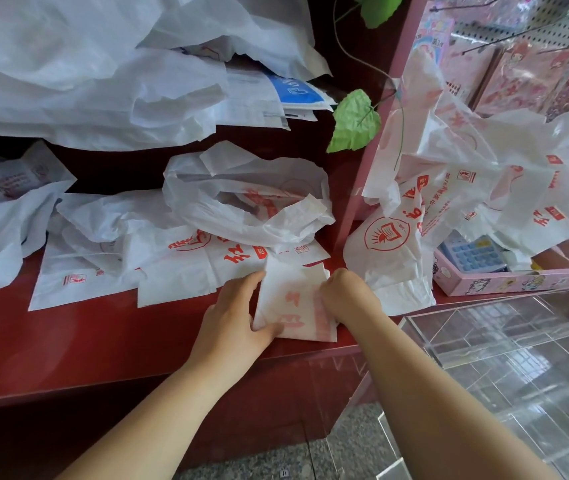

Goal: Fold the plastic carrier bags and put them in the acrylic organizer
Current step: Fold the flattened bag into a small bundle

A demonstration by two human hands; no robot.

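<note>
Presses folded carrier bag (291, 301) flat with spread left hand (233, 318), pinches its right side with curled right hand (345, 294); lies at tabletop's (75, 337) front edge, long axis front to back, left of acrylic organizer (525, 344).

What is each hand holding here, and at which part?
One folded bag. The right hand pinches its right edge; the left hand presses on its left edge with straight fingers.
</note>
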